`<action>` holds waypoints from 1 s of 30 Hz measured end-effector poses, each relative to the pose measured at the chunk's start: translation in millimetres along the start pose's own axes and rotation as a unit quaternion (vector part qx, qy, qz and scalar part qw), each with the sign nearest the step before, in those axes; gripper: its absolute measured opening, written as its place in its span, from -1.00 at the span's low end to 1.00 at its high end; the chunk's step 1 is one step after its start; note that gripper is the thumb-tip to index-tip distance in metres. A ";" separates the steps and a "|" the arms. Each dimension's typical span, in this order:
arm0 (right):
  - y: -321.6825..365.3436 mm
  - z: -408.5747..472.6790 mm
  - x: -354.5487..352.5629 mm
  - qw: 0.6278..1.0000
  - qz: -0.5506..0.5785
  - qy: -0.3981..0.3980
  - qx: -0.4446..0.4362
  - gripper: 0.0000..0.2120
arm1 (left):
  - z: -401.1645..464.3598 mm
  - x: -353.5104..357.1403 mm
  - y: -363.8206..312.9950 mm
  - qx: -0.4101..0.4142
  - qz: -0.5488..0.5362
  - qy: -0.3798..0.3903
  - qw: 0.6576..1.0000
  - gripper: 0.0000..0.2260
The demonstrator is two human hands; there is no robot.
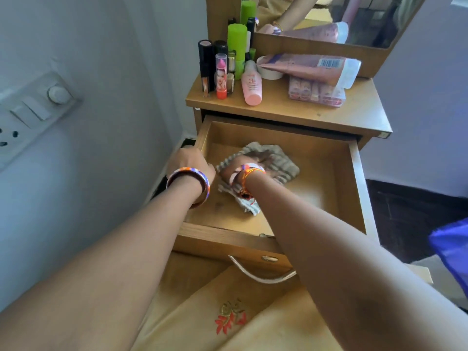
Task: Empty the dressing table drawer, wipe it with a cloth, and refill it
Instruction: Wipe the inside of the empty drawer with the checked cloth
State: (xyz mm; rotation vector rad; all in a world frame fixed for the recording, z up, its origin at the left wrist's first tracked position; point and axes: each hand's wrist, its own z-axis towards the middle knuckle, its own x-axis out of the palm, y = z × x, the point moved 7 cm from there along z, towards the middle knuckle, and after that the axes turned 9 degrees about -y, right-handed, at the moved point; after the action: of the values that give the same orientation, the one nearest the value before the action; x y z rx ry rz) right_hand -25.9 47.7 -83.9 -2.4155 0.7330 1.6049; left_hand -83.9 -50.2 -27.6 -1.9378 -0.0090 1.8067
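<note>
The open wooden drawer [354, 188] is pulled out below the wooden dressing table top [291, 110]. A striped grey cloth [278, 163] lies in the drawer, left of centre, under the right hand [249, 164]. The drawer's left wall is held by the left hand [188, 160]. Upright lipsticks and bottles [222, 64] are grouped at the top's back left, with a pink lying tube [311, 68] to their right, before the mirror [329, 19]

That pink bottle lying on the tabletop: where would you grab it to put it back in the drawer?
Around the middle of the pink bottle, coming from above. It lies on its side, cap end toward the drawer, with its long flanks free on both sides.
</note>
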 end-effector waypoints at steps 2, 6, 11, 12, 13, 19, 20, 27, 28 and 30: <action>13.9 -4.3 -4.1 0.999 0.028 -0.037 -0.012 -0.67 | 2.6 1.0 1.1 -0.004 0.005 0.000 1.000 -0.66; 14.9 -12.1 -13.9 0.994 0.076 -0.064 -0.043 -0.44 | 1.0 -0.2 1.2 -0.007 0.007 -0.005 1.000 -0.66; 18.0 -20.6 -7.0 0.998 0.033 -0.059 -0.014 -0.19 | -2.5 -3.2 -1.1 -0.009 0.010 -0.004 1.000 -0.62; 19.1 -25.5 -7.2 0.998 0.029 -0.037 -0.028 -0.23 | -1.8 -2.1 -0.1 -0.007 0.012 -0.005 1.000 -0.63; 18.4 -31.0 -6.5 0.999 0.019 -0.016 -0.047 -0.26 | -1.8 -2.4 0.4 -0.007 0.010 -0.006 1.000 -0.64; 28.8 -58.5 42.8 0.963 -0.152 0.065 -0.215 -0.34 | -2.5 -2.8 -0.2 0.004 0.012 -0.009 1.000 -0.65; 27.1 -55.0 41.4 0.964 -0.143 0.060 -0.216 -0.32 | -3.2 -2.2 0.2 0.004 0.010 -0.007 1.000 -0.65; -3.6 -23.2 3.1 0.999 -0.019 -0.048 0.001 -0.29 | -1.9 -3.1 2.5 0.005 -0.004 -0.006 1.000 -0.62; 3.0 -26.4 2.6 0.999 -0.008 -0.048 -0.024 -0.32 | -1.3 -3.0 2.7 0.003 -0.009 -0.006 1.000 -0.59; 16.6 -39.4 4.5 0.995 -0.011 -0.025 -0.101 -0.34 | 0.3 -2.0 2.9 -0.003 -0.024 -0.008 1.000 -0.54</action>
State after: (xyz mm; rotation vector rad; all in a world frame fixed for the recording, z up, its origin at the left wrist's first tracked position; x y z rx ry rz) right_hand 0.1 16.8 -69.2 -2.4980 0.5579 1.8028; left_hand -85.4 -53.3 -26.7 -1.9104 -0.0651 1.7941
